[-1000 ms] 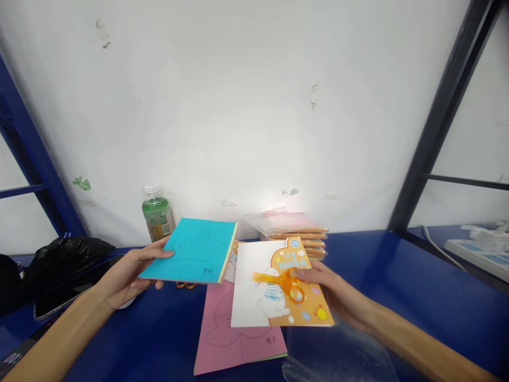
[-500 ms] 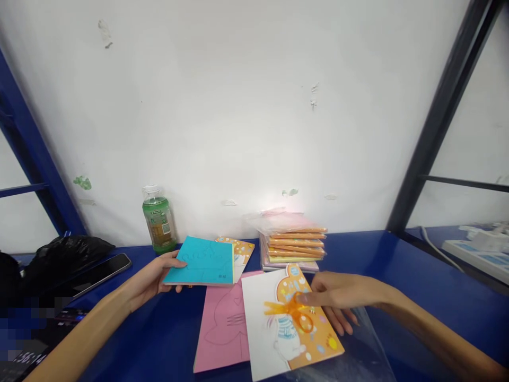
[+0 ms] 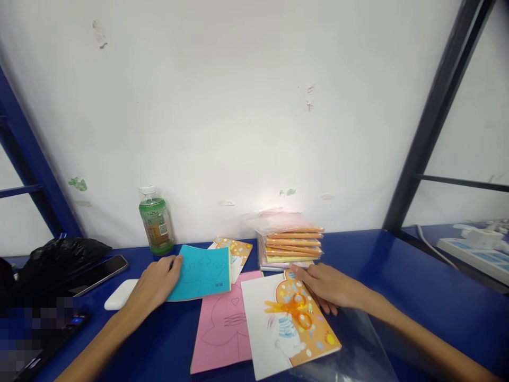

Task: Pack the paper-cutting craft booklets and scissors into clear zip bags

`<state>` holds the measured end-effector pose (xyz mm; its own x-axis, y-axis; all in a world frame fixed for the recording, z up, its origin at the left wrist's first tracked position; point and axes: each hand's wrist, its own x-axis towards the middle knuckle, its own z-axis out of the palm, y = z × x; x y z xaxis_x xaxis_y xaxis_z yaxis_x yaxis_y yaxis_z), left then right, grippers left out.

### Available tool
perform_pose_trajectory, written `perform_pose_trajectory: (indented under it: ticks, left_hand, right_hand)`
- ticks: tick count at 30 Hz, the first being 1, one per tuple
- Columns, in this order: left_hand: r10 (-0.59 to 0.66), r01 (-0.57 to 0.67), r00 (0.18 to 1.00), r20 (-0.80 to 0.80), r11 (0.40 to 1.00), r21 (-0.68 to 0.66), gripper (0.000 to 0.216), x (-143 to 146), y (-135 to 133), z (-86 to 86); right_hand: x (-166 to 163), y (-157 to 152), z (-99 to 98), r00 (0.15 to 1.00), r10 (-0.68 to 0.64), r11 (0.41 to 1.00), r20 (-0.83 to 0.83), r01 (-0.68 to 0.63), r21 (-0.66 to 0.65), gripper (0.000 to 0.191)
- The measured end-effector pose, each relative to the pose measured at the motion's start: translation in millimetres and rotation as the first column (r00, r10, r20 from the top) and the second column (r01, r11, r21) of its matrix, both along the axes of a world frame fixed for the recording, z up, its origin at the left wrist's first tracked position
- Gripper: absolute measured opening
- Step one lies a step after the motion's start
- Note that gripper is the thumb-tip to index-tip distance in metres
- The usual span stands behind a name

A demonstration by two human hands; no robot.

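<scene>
I can see a clear plastic bottle with a white cap and green label (image 3: 156, 225) standing upright before the scuffed white wall (image 3: 238, 106). Left of that bottle I make out a crumpled black plastic bag (image 3: 75, 250), and nearer me a black, silver-edged phone (image 3: 107, 271) lying flat. Nearer still than the phone, I have a rounded white case (image 3: 120, 295), partly covered. Well to the bottle's right, I find a white power strip with blue markings (image 3: 473, 252) and a pale cable (image 3: 433, 248), beyond a dark metal post (image 3: 421, 132).
</scene>
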<state>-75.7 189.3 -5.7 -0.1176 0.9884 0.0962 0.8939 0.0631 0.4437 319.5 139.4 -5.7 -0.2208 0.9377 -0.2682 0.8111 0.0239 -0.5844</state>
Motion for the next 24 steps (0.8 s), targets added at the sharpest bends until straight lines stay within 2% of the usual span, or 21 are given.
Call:
perform_pose_trajectory:
  ticks: [4, 11, 17, 24]
  left_hand:
    - [-0.017, 0.019, 0.998, -0.066, 1.000, 0.023, 0.049, 0, -1, -6.1]
    - [-0.005, 0.008, 0.996, -0.092, 1.000, 0.031, 0.049, 2, -1, -10.3]
    - [0.025, -0.023, 0.995, -0.096, 0.999, 0.023, 0.067, 7, -5, -5.3]
    - [0.009, -0.008, 0.994, -0.109, 1.000, 0.012, 0.060, 13, -11, -3.2]
  right_hand:
    - [-3, -1, -5.3, 0.997, -0.020, 0.997, 0.068, 0.015, 0.077, 0.077]
    - [-10, -6, -1.8, 0.968, -0.054, 0.969, 0.245, -0.008, 0.247, 0.073]
    - [-13, -8, -2.5, 0.955, -0.054, 0.965, 0.290, -0.025, 0.261, 0.077]
    - [-12, -8, -3.0, 0.949, -0.056, 0.963, 0.311, -0.031, 0.269, 0.084]
